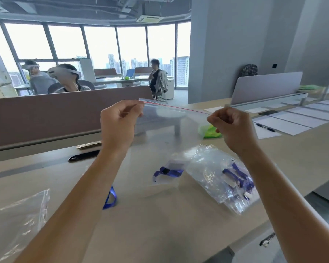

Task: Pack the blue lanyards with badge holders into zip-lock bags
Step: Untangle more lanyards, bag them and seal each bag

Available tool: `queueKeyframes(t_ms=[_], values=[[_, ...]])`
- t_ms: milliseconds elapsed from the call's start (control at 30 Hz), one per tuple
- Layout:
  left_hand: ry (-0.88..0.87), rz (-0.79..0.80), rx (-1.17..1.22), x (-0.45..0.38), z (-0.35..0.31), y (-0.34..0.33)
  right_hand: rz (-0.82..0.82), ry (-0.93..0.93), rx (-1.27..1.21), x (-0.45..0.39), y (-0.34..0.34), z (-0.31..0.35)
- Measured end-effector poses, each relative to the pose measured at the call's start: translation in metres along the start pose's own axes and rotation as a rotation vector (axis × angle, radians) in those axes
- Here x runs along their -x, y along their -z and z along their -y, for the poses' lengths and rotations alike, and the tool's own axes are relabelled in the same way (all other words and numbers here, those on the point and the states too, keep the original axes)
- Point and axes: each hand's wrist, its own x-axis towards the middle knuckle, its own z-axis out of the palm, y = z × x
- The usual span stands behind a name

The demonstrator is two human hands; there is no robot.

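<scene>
Both hands are raised above the counter point(160, 224), stretching a clear zip-lock bag point(165, 118) between them. The left hand point(118, 124) pinches its left top corner with curled fingers; the right hand point(234, 128) pinches the right end, its fingertips hidden. Below the hands lie a blue lanyard point(167, 172), its clear holder barely discernible, and a crumpled bag of lanyards point(226, 177).

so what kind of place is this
Most likely an open-plan office. Long desks run between low divider panels, people sit on swivel chairs at a further desk, and printed papers lie along the right. Tall windows show high-rise buildings.
</scene>
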Motion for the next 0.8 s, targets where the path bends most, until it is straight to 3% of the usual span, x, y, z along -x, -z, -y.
queueKeyframes(t_ms=[467, 800], values=[[0.006, 0.051, 0.171, 0.024, -0.051, -0.044, -0.165, -0.011, -0.058, 0.033, 0.081, 0.05], [0.124, 0.111, 0.259, 0.022, -0.022, -0.105, -0.223, 0.002, -0.023, -0.02, 0.087, 0.024]])
